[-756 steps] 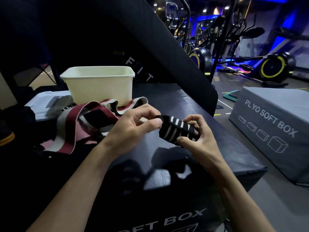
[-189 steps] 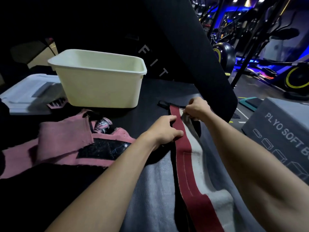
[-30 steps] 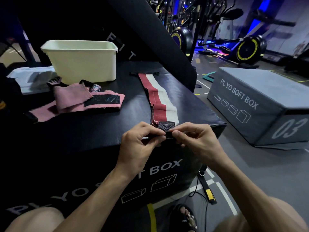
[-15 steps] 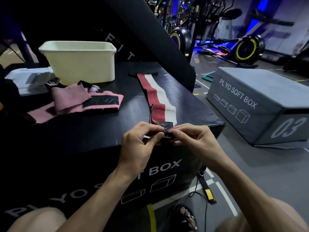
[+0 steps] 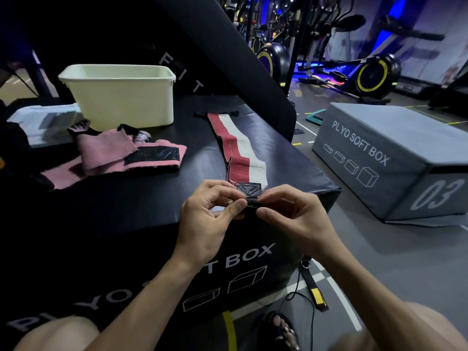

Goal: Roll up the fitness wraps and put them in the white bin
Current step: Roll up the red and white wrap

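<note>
Both hands pinch the near end of the striped wrap point(image 5: 239, 150), right at its black patch. The left hand point(image 5: 206, 214) and right hand point(image 5: 293, 211) each have a grip on that end. The rest of the wrap lies flat on the black box point(image 5: 126, 211), pointing toward the white bin point(image 5: 121, 97). To roll it well, start small and tight, keep the edges even, and roll away from you. The pink wrap point(image 5: 111, 158) waits beside the bin.
</note>
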Available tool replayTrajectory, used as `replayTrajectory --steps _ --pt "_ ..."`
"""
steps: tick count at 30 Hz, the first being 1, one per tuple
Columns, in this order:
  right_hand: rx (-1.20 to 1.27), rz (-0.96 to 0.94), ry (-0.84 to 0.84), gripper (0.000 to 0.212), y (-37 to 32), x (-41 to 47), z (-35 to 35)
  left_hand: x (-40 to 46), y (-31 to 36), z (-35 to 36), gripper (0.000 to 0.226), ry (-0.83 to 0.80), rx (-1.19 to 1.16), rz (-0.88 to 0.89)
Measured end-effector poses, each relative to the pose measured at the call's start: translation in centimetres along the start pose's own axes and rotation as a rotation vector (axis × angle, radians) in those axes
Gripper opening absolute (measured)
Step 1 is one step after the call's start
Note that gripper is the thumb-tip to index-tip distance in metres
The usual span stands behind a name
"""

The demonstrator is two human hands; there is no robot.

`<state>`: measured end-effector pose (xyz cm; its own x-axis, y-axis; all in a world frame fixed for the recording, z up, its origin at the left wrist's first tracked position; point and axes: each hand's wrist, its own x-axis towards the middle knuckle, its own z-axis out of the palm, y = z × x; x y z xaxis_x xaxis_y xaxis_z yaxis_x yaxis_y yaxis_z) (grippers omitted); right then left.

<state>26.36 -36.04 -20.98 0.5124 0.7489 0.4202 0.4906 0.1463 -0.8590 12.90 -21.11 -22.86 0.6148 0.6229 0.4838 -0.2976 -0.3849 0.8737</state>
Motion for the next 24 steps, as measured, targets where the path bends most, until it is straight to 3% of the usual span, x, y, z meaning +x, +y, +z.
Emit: replayTrajectory --steps 8,12,15,19,24 --pt "-0.203 -0.077 0.033 0.006 1.0 -0.2 -0.1 -0.3 0.2 0.1 0.012 -0.027 -0.053 -0.126" --pt "-0.249 -0.058 -0.01 0.008 1.4 -0.5 -0.2 -0.4 0.1 -0.5 0.008 -0.136 -0.033 -0.223" --pt "-0.296 -0.071 -0.059 0.012 1.5 -0.4 -0.5 1.0 0.4 -1.7 0.001 -0.297 0.158 -0.192" --pt "-0.336 -0.12 -0.093 0.013 1.3 -0.2 -1.1 5.9 1.0 -2.4 0.008 -0.232 0.482 -0.049" --pt "-0.365 -0.172 -0.144 0.009 1.2 -0.2 -1.6 11.6 -0.2 -0.4 0.021 -0.227 0.715 -0.274"
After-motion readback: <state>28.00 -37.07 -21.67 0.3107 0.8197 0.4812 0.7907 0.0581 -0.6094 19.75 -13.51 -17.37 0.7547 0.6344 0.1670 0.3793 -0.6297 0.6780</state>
